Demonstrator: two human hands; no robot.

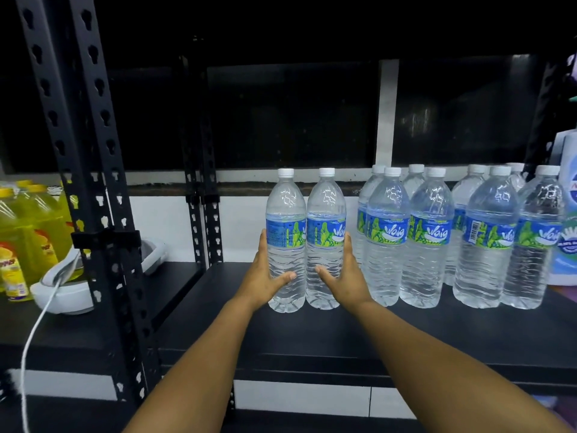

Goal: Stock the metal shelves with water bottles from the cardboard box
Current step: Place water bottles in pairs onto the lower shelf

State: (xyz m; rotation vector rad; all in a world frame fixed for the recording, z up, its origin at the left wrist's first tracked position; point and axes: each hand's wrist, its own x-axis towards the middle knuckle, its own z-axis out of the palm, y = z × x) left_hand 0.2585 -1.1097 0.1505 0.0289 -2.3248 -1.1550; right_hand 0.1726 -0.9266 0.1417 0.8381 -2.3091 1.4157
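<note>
Two clear water bottles with white caps and blue-green labels stand side by side on the black metal shelf (312, 332). My left hand (265, 276) grips the left bottle (285, 214), thumb across its front. My right hand (343, 276) grips the right bottle (326, 210) the same way. Both bottle bases touch the shelf board. To their right stands a group of several identical bottles (437, 232) in two rows. The cardboard box is out of view.
A black slotted upright (90, 189) divides this shelf from the left bay, which holds yellow bottles (28, 226) and a white device (62, 285) with a white cable. A white-and-blue container (566, 229) stands at the far right. Bare shelf board lies left of the held bottles.
</note>
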